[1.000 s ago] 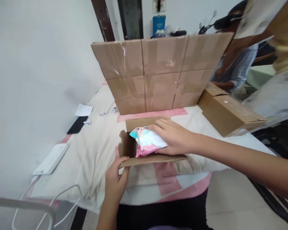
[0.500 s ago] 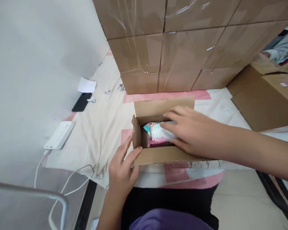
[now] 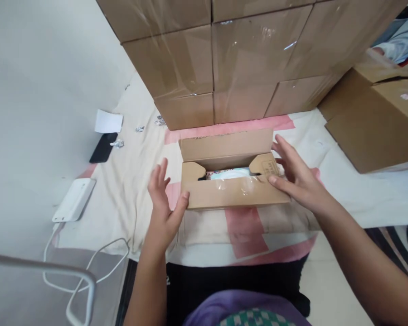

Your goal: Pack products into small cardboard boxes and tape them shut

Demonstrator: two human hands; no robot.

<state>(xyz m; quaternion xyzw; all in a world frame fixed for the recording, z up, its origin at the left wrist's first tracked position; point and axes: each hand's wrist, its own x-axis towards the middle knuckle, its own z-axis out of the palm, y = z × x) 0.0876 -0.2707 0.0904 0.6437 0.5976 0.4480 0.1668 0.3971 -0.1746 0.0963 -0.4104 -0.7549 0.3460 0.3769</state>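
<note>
A small open cardboard box (image 3: 234,192) lies on a cream and pink cloth (image 3: 136,199) in front of me. A pale blue and white packet (image 3: 229,174) shows inside it, between the two folded-in end flaps. My left hand (image 3: 163,203) rests against the box's left end, fingers stretched out, thumb on the front corner. My right hand (image 3: 294,174) is at the right end, fingers spread, thumb touching the front right corner by the right flap. Neither hand holds anything.
A wall of stacked taped cartons (image 3: 231,59) stands right behind the small box. A larger carton (image 3: 377,122) lies at the right. A black phone (image 3: 103,147), a white paper (image 3: 109,121), foil scraps and a white device (image 3: 74,199) with cables lie at the left.
My right hand has come out of the box and moved to its right end. The packet now sits deeper inside and both end flaps are folded in. My left hand has opened beside the left end.
</note>
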